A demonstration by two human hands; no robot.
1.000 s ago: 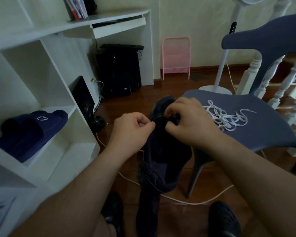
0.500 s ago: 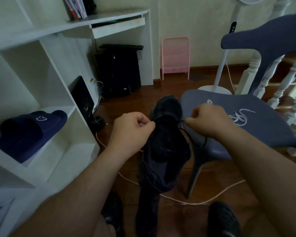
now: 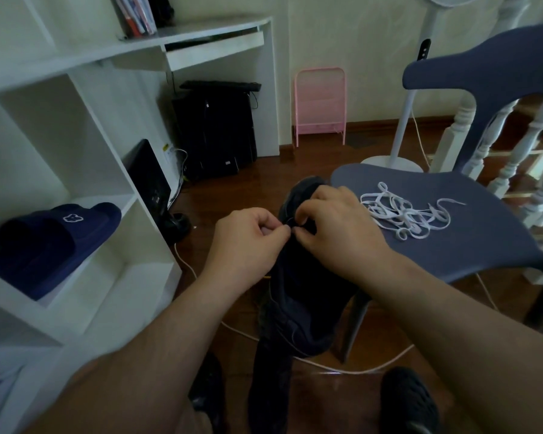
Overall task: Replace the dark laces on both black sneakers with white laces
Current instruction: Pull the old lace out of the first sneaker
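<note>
The likeliest trouble here is a lost grip on the dark lace: it is thin, nearly the same colour as the black sneaker, and the room is dim, so a strand could slip back through an eyelet or snag and tighten instead of coming free. A hard tug on a snagged section could also jerk the sneaker, which seems to be propped on the person's lap and not braced against anything firm. The left hand has its fingers curled, thumb and forefinger pinching the lace at the shoe's throat; the right hand is curled over the upper part of the sneaker, its fingertips pinching at the same spot, just beside the left hand's. Exactly which eyelet they work on is hidden under the fingers. The sneaker sits low in the middle of the view, between the two forearms, toe pointing away, its upper a soft dark fabric with little visible detail. The white laces lie in a loose tangle on the seat of the blue chair, just right of the right hand; the tangle itself could cost time when they are needed. A second dark shoe is on the floor by the chair.
</note>
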